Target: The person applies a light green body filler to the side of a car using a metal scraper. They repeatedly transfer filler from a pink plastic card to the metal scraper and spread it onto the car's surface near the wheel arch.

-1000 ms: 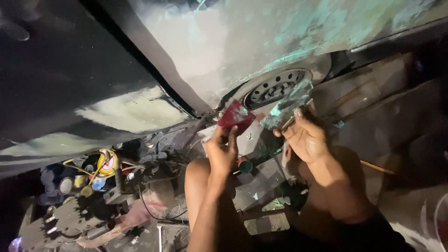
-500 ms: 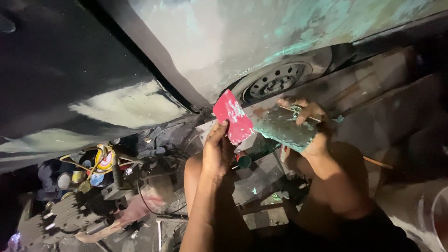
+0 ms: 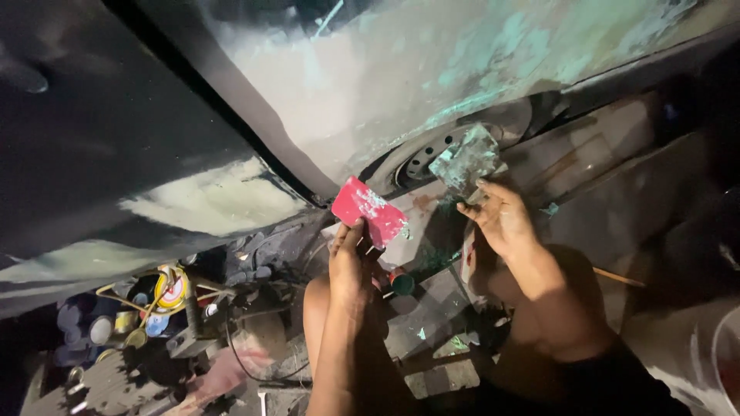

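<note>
A heap of tins (image 3: 146,308) lay at eight o'clock. The left hand (image 3: 351,266) pinched a red spreader card (image 3: 368,210) near centre — the right hand (image 3: 501,219), at two o'clock, clamped a putty-smeared board (image 3: 465,158) before the car's wheel (image 3: 432,154).

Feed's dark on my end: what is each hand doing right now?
Left hand: closed on a red spreader card, held up.
Right hand: closed on a putty-smeared flat scraper, raised toward the car body panel.
</note>
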